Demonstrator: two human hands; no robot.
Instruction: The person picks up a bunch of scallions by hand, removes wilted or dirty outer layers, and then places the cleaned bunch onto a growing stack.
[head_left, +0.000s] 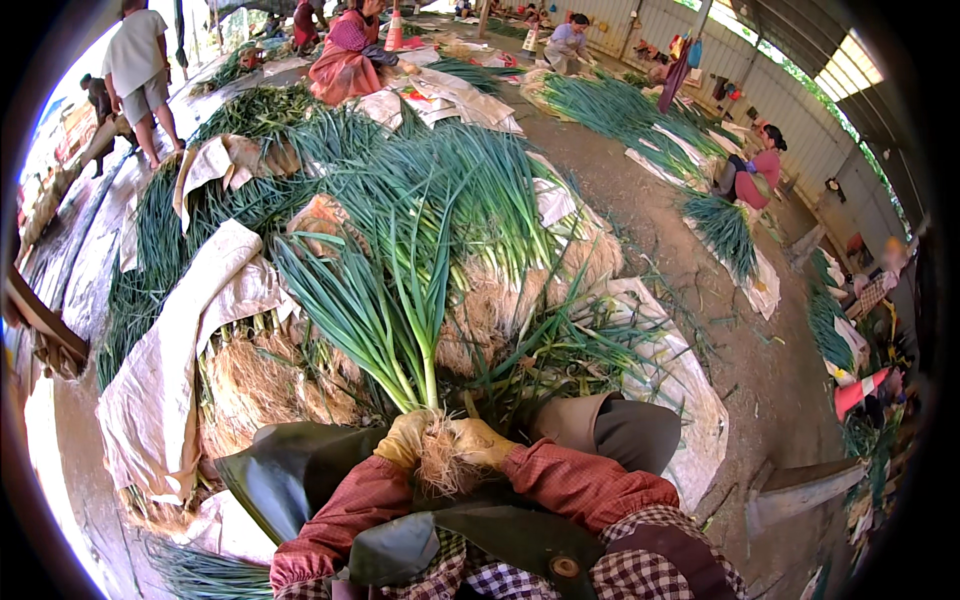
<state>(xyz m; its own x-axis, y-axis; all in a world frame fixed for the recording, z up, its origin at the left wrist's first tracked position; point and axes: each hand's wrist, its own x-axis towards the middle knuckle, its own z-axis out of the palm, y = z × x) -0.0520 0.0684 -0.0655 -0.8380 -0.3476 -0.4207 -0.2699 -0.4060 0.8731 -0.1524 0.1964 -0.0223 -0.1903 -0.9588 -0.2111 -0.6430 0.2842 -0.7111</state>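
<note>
1. While our knees spread under the dark apron (300, 465), we hold one bunch of green onions (395, 300) upright just ahead of our lap, roots down, leaves fanning away from us.
2. Our left hand (403, 438), in a yellowish glove, is closed round the bunch at the base of the stalks; our right hand (480, 440), gloved alike, is closed on the other side, both just above the pale root tuft (440, 468).
3. We judge the bunch light but floppy: the leaves (350, 290) are soft and would crease or snap if squeezed, while the white stalk base looks firm, so that is where to take hold. The stalks may slip against one another.
4. No basket or crate shows; instead pale tarpaulin sheets (170, 370) lie on the ground and carry heaps of green onions (470, 200), roots toward us.
5. Other people (345, 50) sit or stand well apart among similar heaps.
</note>
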